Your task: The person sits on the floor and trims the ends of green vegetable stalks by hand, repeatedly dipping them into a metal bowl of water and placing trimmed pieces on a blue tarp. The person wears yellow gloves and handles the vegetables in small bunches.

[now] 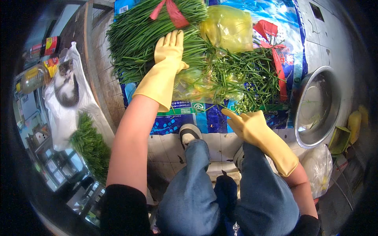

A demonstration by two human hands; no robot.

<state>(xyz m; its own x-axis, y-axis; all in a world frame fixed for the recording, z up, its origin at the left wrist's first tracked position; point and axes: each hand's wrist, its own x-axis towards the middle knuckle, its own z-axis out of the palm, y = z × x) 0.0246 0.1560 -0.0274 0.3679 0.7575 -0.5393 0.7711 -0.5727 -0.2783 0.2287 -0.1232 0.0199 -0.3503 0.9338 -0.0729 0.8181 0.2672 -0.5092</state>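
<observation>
My left hand (172, 48), in a yellow rubber glove, lies on a large pile of long green leaves (133, 44), which look like garlic chives. Its fingers point away from me, just below a red ribbon (177, 16). My right hand (246, 124), gloved the same way, hovers by the sheet's near edge with fingers apart and nothing in it. Just beyond it are short leaf trimmings (251, 73), scattered partly over clear plastic. A yellow plastic bag (230, 28) sits beside the pile, and another red ribbon (279, 73) lies over the trimmings. Everything rests on a blue printed plastic sheet (215, 118).
A metal basin (317, 109) with water and leaf bits stands at the right, near a green scoop-like container (339, 140) and a clear plastic bag (317, 171). On the left, a cat (67, 85) lies on white plastic near another green bunch (90, 144) and bottles (34, 79).
</observation>
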